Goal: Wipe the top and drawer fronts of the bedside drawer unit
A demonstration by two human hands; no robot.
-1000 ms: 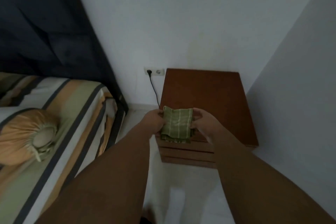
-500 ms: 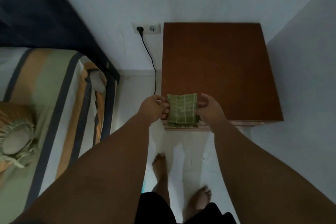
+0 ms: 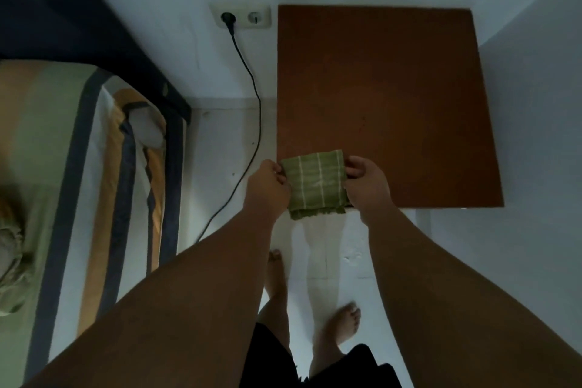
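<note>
The brown wooden bedside drawer unit (image 3: 384,98) stands in the corner, seen from straight above, so only its top shows and the drawer fronts are hidden. A folded green cloth with pale stripes (image 3: 316,183) hangs over the unit's front left corner. My left hand (image 3: 267,187) pinches the cloth's left edge. My right hand (image 3: 367,184) grips its right edge. Both hands hold it just above the top's front edge.
A bed with a striped cover (image 3: 78,198) and dark headboard (image 3: 78,25) lies to the left. A wall socket (image 3: 242,16) holds a black cable (image 3: 252,123) running down to the floor. White walls close in behind and right. My bare feet (image 3: 343,324) stand on white tiles.
The view has tilted down until the unit is seen from above and its drawer fronts have dropped out of sight. Both hands keep hold of the cloth at the front left corner.
</note>
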